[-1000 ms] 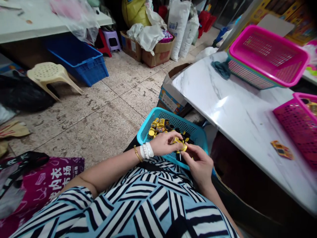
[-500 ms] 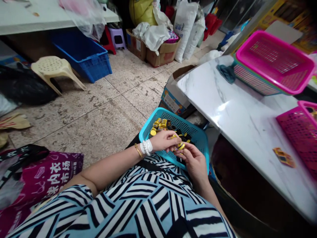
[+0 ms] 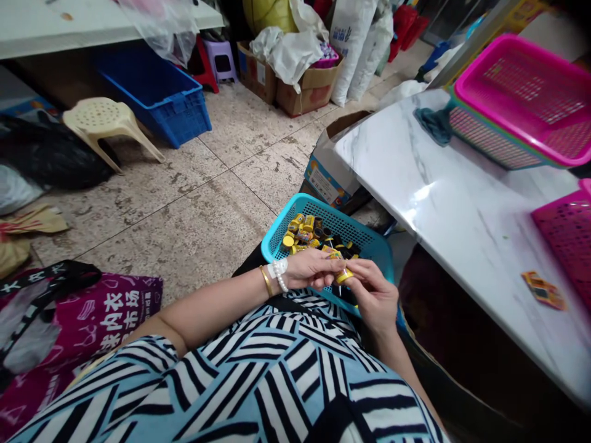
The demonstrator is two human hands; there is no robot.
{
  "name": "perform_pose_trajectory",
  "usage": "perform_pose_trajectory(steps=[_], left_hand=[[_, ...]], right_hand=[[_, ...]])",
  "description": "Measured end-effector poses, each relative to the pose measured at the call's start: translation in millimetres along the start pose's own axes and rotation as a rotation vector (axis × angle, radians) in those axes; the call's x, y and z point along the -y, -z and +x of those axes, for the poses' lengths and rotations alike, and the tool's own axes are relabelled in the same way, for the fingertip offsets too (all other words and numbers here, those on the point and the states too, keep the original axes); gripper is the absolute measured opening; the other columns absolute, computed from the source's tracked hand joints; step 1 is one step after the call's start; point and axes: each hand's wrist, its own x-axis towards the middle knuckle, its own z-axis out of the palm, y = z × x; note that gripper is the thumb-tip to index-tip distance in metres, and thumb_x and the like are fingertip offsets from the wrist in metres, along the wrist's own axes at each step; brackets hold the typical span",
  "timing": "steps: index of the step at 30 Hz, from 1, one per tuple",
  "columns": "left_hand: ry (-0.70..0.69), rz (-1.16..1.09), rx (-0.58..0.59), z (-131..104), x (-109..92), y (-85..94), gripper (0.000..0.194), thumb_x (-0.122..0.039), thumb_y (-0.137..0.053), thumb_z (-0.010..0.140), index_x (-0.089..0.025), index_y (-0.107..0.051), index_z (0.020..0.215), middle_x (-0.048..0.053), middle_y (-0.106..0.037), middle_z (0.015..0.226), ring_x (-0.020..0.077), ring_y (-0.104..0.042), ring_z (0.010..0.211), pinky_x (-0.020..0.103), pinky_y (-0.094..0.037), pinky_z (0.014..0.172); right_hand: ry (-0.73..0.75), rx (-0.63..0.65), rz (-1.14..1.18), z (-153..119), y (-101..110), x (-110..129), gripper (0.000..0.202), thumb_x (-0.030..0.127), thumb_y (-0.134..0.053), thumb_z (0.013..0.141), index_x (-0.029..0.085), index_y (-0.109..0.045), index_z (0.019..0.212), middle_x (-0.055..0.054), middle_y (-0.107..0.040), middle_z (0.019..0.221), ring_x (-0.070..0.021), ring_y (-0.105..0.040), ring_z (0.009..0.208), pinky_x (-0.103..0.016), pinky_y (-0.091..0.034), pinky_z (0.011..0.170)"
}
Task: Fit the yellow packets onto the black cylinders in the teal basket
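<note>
Over the near side of a turquoise plastic basket point(image 3: 357, 224), my two hands meet on one small yellow-capped container point(image 3: 343, 275). My left hand point(image 3: 314, 269), with a white bead bracelet and a gold bangle at the wrist, is closed at the container's left side. My right hand point(image 3: 375, 291) pinches it from the right between thumb and fingers. Fingers cover much of it, so its body is mostly hidden. Inside the basket lie several small yellow containers point(image 3: 308, 223) with printed labels, and dark pieces are mixed among them.
A marble-patterned table point(image 3: 462, 203) stands to the right, bearing pink baskets point(image 3: 521, 98) and a flat orange-yellow piece point(image 3: 543, 290). An open carton point(image 3: 330, 172) sits under its corner. At left are a cream stool point(image 3: 104, 117), a blue crate point(image 3: 180, 117) and a purple bag point(image 3: 115, 307).
The view has shifted slightly. Both hands stay together on the container; the right hand's fingers have shifted around its yellow cap, and more of the basket's contents show.
</note>
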Motion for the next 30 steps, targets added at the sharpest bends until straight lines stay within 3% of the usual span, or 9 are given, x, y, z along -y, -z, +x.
perform_pose_trajectory(steps=[4, 13, 18, 24, 27, 30], left_hand=[[0.006, 0.000, 0.024, 4.4, 0.7, -3.5, 0.045, -0.051, -0.081, 0.067, -0.011, -0.062, 0.069, -0.005, -0.051, 0.042, 0.0024, -0.036, 0.031, 0.016, -0.023, 0.034], [0.048, -0.196, -0.085, 16.5, 3.8, -4.4, 0.033, -0.039, -0.079, 0.073, -0.011, -0.060, 0.074, -0.009, -0.045, 0.042, -0.0010, -0.026, 0.030, 0.013, -0.018, 0.035], [0.045, -0.261, -0.139, 19.4, 8.6, -6.9, 0.030, -0.036, -0.078, 0.076, -0.013, -0.059, 0.076, -0.009, -0.045, 0.045, -0.0014, -0.028, 0.031, 0.012, -0.017, 0.035], [0.029, -0.310, -0.144, 24.7, 15.3, -8.1, 0.030, -0.035, -0.078, 0.076, -0.014, -0.056, 0.073, -0.011, -0.041, 0.043, -0.0012, -0.026, 0.030, 0.012, -0.015, 0.034], [0.060, -0.306, -0.163, 24.2, 15.6, -7.6, 0.027, -0.035, -0.069, 0.084, -0.014, -0.057, 0.073, -0.009, -0.044, 0.041, 0.0009, -0.028, 0.028, 0.014, -0.018, 0.033], [0.088, -0.256, -0.159, 22.4, 14.8, -5.8, 0.037, -0.044, -0.060, 0.089, -0.014, -0.055, 0.066, -0.005, -0.048, 0.040, 0.0034, -0.031, 0.027, 0.017, -0.021, 0.033]], right_hand=[[0.052, -0.090, -0.017, -2.2, -2.4, -3.3, 0.012, 0.021, -0.073, 0.079, 0.027, -0.076, 0.089, -0.002, -0.068, 0.082, -0.0174, -0.064, 0.074, -0.035, -0.054, 0.068], [0.061, -0.242, -0.146, -4.1, -16.6, -11.5, 0.004, 0.025, -0.072, 0.081, 0.023, -0.072, 0.084, -0.001, -0.065, 0.077, -0.0157, -0.061, 0.066, -0.032, -0.052, 0.061], [-0.008, -0.173, -0.089, -3.2, -15.6, -19.5, 0.014, 0.028, -0.070, 0.083, 0.023, -0.072, 0.095, -0.004, -0.065, 0.093, -0.0169, -0.064, 0.075, -0.033, -0.056, 0.063], [0.047, -0.248, -0.151, -5.2, -17.1, -24.3, 0.006, 0.025, -0.073, 0.081, 0.021, -0.071, 0.086, 0.000, -0.063, 0.077, -0.0149, -0.060, 0.069, -0.031, -0.051, 0.064], [0.044, -0.255, -0.149, -7.7, -17.0, -26.3, 0.005, 0.023, -0.073, 0.081, 0.021, -0.071, 0.086, -0.001, -0.064, 0.079, -0.0156, -0.061, 0.071, -0.032, -0.051, 0.066], [-0.017, -0.224, -0.102, -9.5, -13.6, -27.2, 0.007, 0.024, -0.071, 0.082, 0.021, -0.071, 0.088, -0.003, -0.065, 0.087, -0.0171, -0.063, 0.079, -0.033, -0.053, 0.072]])
